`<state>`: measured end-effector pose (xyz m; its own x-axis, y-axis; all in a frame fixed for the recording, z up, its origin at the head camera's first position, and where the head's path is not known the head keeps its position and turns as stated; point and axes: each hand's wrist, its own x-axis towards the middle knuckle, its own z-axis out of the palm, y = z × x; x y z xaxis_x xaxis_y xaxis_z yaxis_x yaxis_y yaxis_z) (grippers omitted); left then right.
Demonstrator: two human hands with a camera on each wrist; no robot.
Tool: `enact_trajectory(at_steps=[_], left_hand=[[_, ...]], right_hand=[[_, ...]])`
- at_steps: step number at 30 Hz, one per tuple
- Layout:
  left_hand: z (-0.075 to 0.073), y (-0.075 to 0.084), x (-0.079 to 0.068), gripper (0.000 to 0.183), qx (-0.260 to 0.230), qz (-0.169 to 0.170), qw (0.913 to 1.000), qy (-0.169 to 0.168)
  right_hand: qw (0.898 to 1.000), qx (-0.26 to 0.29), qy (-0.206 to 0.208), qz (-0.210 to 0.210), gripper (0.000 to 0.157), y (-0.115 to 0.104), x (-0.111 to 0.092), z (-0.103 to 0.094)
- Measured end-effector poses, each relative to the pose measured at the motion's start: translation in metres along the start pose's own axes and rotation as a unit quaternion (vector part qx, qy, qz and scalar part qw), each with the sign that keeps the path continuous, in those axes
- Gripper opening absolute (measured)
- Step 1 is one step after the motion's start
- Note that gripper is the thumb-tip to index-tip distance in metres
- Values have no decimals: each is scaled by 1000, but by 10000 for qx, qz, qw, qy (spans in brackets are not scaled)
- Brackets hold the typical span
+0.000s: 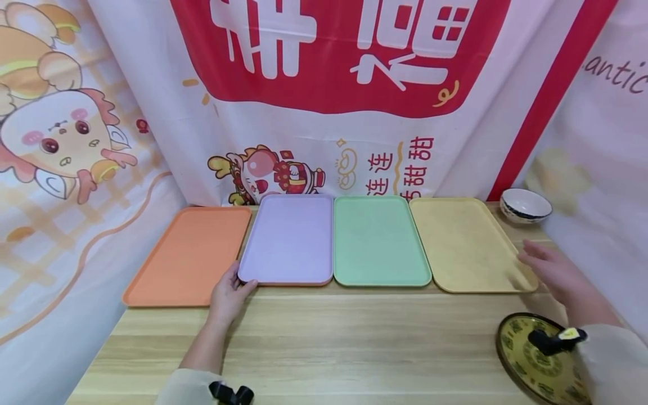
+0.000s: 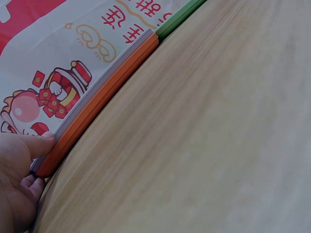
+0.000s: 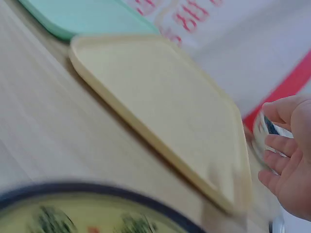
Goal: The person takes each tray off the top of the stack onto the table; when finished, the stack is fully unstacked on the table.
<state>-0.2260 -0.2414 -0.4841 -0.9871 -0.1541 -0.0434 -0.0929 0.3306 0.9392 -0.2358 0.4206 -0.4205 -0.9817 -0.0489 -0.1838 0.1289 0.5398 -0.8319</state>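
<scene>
A purple tray (image 1: 288,239) lies on top of an orange tray (image 2: 104,102), whose edge shows under it. My left hand (image 1: 228,295) grips this pair at the front left corner, with the thumb (image 2: 41,145) on the upper rim and the fingers round the side. To the left lies another orange tray (image 1: 189,256). A green tray (image 1: 382,242) sits right of the purple one, followed by a yellow tray (image 1: 471,244). Beside the yellow tray's right edge, my right hand (image 1: 552,273) hovers with extended fingers and holds nothing.
At the back right stands a white bowl (image 1: 525,203) with a dark patterned band. A round patterned plate (image 1: 539,354) with a dark rim lies at the front right, partly under the right sleeve. Printed cloth (image 1: 324,129) hangs behind and along both sides of the wooden table (image 1: 364,343).
</scene>
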Motion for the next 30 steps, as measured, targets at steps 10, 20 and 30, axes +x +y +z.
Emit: enact_trajectory(at_steps=[10, 20, 30], left_hand=[[0, -2, 1, 78, -52, 71, 10000, 11], [0, 0, -1, 78, -20, 22, 10000, 11], [0, 1, -1, 78, -103, -5, 9999, -27]], right_hand=[[9957, 637, 118, -660, 66, -67, 25, 68], [9929, 1074, -214, -470, 58, -117, 44, 160], [9868, 1457, -541, -459, 53, -142, 50, 227]])
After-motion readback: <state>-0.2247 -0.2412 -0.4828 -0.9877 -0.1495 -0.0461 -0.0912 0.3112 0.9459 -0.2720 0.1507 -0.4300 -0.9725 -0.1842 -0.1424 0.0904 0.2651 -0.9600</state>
